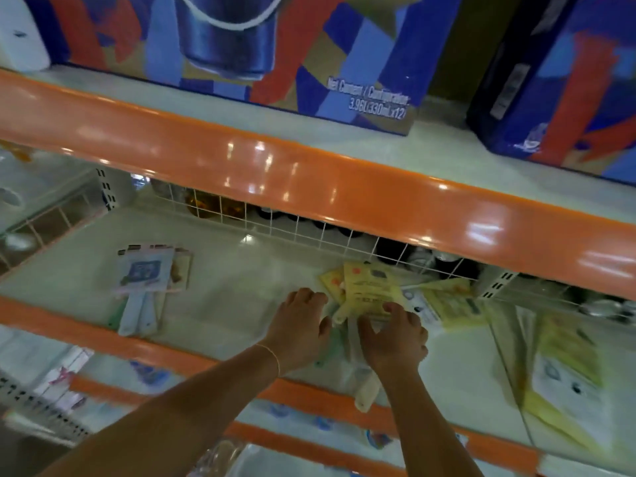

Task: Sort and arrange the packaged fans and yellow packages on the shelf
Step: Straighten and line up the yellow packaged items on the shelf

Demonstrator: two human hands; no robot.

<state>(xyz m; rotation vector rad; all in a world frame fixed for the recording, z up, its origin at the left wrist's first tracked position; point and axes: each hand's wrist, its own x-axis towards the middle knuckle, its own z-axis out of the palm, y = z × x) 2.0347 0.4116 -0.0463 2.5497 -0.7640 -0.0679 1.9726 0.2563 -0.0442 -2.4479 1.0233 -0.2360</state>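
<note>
A stack of packaged fans with pale handles lies at the left of the white shelf. Yellow packaged fans lie in a loose pile in the middle of the shelf. My left hand rests beside the pile's left edge with fingers relaxed. My right hand lies on the pile's near end, fingertips touching the top yellow package. More yellow packages spread to the right, and a larger yellow pack lies at the far right. A cream handle sticks out over the shelf's front edge.
An orange shelf rail hangs close above the hands. Behind the shelf runs a white wire grid. Blue and red drink cartons stand on the upper shelf. Lower orange-edged shelves hold other goods.
</note>
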